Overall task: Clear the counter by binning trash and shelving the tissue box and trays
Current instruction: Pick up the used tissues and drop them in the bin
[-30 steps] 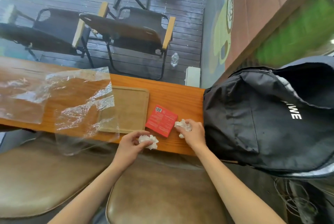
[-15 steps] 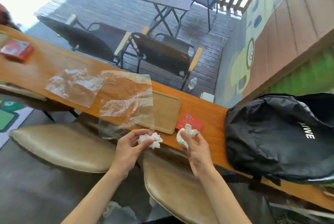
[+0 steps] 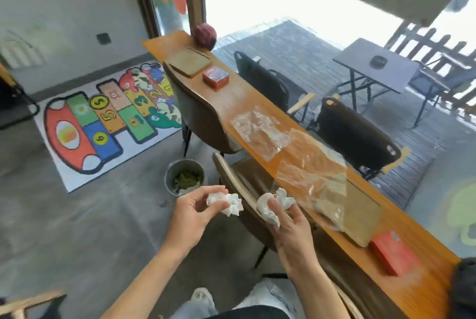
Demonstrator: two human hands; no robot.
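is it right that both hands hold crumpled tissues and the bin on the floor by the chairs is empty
Not quite. The head view shows the bin already holds green scraps and something white. The rest stands: the left hand and right hand each hold a crumpled tissue, and the bin sits on the floor by the chairs.

White tissues; orange counter; red box; multicoloured mat.

The hopscotch floor mat bears the numbers 2, 3, 5 and 6 on its coloured squares.
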